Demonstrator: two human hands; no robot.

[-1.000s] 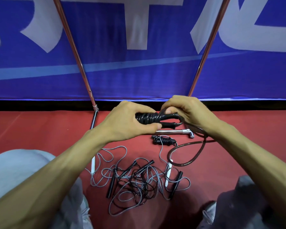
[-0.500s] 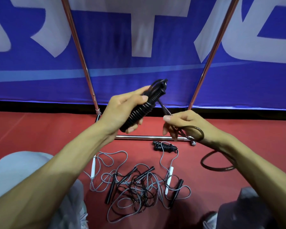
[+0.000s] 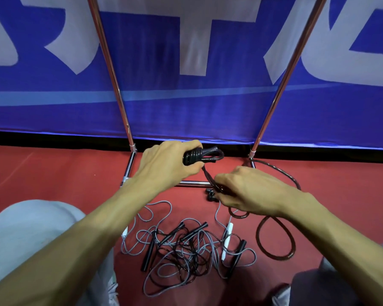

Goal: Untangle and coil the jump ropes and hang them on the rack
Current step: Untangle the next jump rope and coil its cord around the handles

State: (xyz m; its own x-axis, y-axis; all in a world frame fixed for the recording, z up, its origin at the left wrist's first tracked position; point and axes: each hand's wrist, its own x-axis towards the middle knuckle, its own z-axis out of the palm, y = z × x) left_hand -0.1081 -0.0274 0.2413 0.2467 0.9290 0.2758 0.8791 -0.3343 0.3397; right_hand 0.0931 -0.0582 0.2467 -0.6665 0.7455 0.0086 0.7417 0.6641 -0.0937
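Observation:
My left hand (image 3: 164,164) grips a wound bundle of thick black jump rope (image 3: 202,155), held about level above the red floor. From the bundle the same rope's free end runs down into my right hand (image 3: 250,191), which pinches it. The rest of that rope (image 3: 274,239) trails in loops on the floor to the right. A tangle of thin grey and black jump ropes (image 3: 186,252) with black and white handles lies on the floor below my hands. The metal rack (image 3: 111,69) rises behind, its two poles leaning outward.
A small coiled black rope (image 3: 210,194) lies by the rack's chrome base bar (image 3: 192,183), partly hidden by my right hand. A blue banner (image 3: 186,102) closes off the back. My knees in grey trousers (image 3: 31,235) sit at the lower left and right.
My left hand has brought the bundle down from a raised tilt to level. My right hand has moved down and right along the free end, and more rope lies in loops on the floor.

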